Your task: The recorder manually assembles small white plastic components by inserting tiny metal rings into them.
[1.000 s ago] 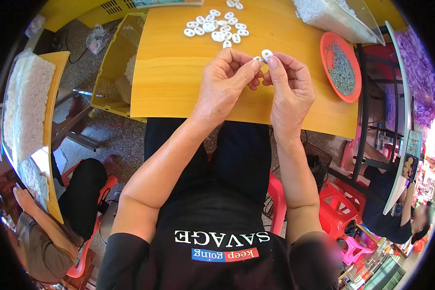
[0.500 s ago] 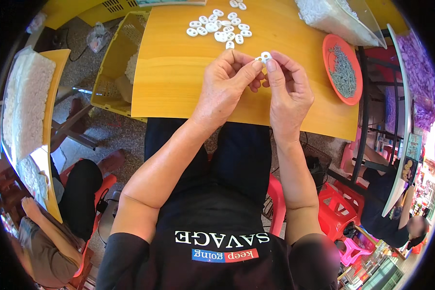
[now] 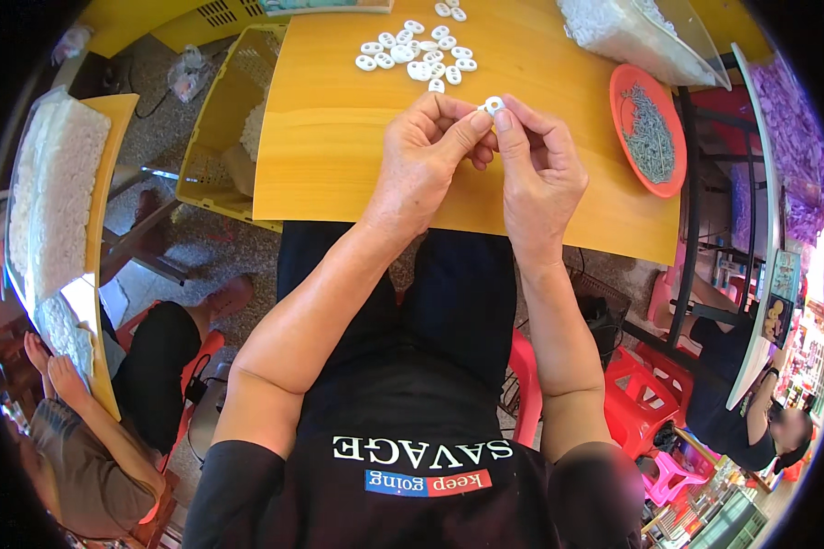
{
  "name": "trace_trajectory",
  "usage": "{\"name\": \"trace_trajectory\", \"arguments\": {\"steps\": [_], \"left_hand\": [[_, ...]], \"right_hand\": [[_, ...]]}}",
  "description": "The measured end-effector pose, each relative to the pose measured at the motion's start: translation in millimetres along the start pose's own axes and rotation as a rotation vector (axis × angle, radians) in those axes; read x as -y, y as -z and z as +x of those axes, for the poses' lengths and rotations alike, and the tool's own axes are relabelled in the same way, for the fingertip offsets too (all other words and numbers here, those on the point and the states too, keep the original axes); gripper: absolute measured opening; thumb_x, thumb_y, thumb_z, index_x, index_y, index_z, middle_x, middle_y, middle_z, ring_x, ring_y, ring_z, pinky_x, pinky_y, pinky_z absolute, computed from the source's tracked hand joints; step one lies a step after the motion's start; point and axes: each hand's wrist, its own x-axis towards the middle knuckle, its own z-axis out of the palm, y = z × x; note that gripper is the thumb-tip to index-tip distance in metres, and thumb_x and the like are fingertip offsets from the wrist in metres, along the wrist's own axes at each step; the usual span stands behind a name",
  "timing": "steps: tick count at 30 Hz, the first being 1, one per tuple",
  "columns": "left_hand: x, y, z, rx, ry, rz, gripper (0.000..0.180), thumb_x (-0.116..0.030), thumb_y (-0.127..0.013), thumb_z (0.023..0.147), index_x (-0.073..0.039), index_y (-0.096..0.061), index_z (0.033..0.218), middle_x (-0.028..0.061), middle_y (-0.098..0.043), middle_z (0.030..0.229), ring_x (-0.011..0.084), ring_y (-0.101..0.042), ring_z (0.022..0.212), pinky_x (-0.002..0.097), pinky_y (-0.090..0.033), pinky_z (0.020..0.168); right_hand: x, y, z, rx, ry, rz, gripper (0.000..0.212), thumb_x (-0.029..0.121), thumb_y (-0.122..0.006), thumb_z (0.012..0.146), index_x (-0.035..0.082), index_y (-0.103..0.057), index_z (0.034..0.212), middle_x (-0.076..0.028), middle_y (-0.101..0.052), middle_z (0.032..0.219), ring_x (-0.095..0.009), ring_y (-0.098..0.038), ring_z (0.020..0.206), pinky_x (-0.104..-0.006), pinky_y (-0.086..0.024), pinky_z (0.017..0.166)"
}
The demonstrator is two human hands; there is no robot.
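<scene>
Above the near part of the yellow table (image 3: 339,156), my left hand (image 3: 421,160) and my right hand (image 3: 542,174) meet at the fingertips. Both are closed, pinching small white plastic parts between thumb and forefinger. A rounded white piece with a hole (image 3: 494,104) shows at the right fingertips; the bit at the left fingertips is mostly hidden. I cannot tell whether the two are joined. Just beyond my hands lie many loose white oval pieces (image 3: 402,54), most with two holes. To the right, an orange-red dish (image 3: 621,114) holds a heap of thin grey metal pins or screws (image 3: 652,142).
A clear bin of white parts (image 3: 627,41) stands at the far right. Left of the table is a yellow plastic crate (image 3: 201,174). Another person's hands (image 3: 59,371) rest by a side table with bagged white parts (image 3: 55,197). Red stools (image 3: 645,393) stand at right.
My hands have shifted slightly left, and the white piece at the right fingertips has turned a little. At the left, the other person's hands have moved up to the side table.
</scene>
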Motion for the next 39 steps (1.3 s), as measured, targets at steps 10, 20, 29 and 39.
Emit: {"name": "trace_trajectory", "arguments": {"steps": [10,20,29,39], "left_hand": [[-10,-7,-12,0.098,-0.055,0.187,0.018,-0.014,-0.063,0.093,-0.001,-0.057,0.104,0.0043,-0.062,0.088,0.0096,-0.056,0.077,0.0234,-0.047,0.071],[-17,-6,-27,0.247,-0.325,0.395,0.031,-0.026,-0.047,0.101,-0.002,-0.06,0.117,0.0072,-0.049,0.125,0.0129,-0.053,0.098,0.0244,-0.043,0.084],[-7,0,-36,0.238,-0.269,0.118,0.022,-0.021,-0.053,0.098,-0.002,-0.061,0.107,0.0056,-0.055,0.108,0.0147,-0.052,0.104,0.0256,-0.04,0.09],[-17,6,-33,0.236,-0.348,0.098,0.016,-0.014,-0.056,0.096,-0.001,-0.062,0.102,0.0077,-0.058,0.105,0.0168,-0.053,0.102,0.0274,-0.04,0.093]], "right_hand": [[7,19,4,0.052,-0.271,0.375,0.019,0.007,-0.066,0.089,-0.004,-0.062,0.104,-0.007,-0.066,0.093,-0.009,-0.06,0.076,-0.0224,-0.049,0.067],[24,17,-11,0.223,-0.453,0.667,0.048,0.007,-0.065,0.089,0.002,-0.042,0.132,-0.01,-0.065,0.096,-0.012,-0.058,0.075,-0.0244,-0.049,0.067],[35,0,-29,0.18,-0.503,0.818,0.064,0.005,-0.062,0.089,0.008,-0.029,0.144,-0.008,-0.057,0.111,-0.016,-0.058,0.102,-0.0332,-0.048,0.093],[44,-18,-30,0.186,-0.51,0.875,0.064,0.003,-0.062,0.088,0.005,-0.029,0.143,-0.008,-0.052,0.115,-0.016,-0.054,0.111,-0.033,-0.042,0.101]]}}
